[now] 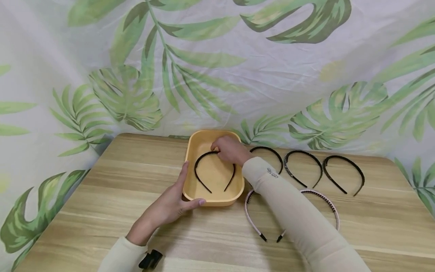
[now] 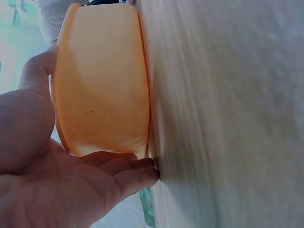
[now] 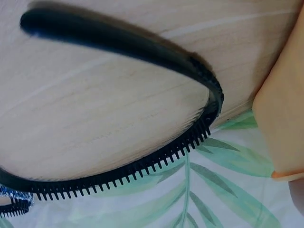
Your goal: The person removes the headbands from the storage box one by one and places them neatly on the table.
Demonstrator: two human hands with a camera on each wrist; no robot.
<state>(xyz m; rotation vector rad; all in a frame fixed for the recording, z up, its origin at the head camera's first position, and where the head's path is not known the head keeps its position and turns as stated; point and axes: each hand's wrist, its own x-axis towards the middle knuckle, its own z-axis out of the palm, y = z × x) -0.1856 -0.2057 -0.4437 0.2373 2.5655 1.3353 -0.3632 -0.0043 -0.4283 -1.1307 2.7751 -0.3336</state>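
Observation:
A yellow-orange plastic bin (image 1: 214, 170) stands at the back of the wooden table. My left hand (image 1: 168, 204) grips its front left corner, thumb over the front rim and fingers along the left side; the left wrist view shows this from close by, against the bin's wall (image 2: 102, 80). Inside the bin is a thin black headband (image 1: 203, 184), its two ends towards me. At the top of its arc, my right hand (image 1: 231, 149) pinches it, reaching in over the right rim. The right hand's fingertips are partly hidden in the head view.
Right of the bin lie black headbands: one (image 1: 280, 160) partly behind my right sleeve, another (image 1: 321, 168) beside it, a third (image 1: 361, 173) furthest right. Pink headband parts (image 1: 251, 223) show either side of the sleeve. A leaf-print cloth (image 1: 204, 75) hangs behind the table.

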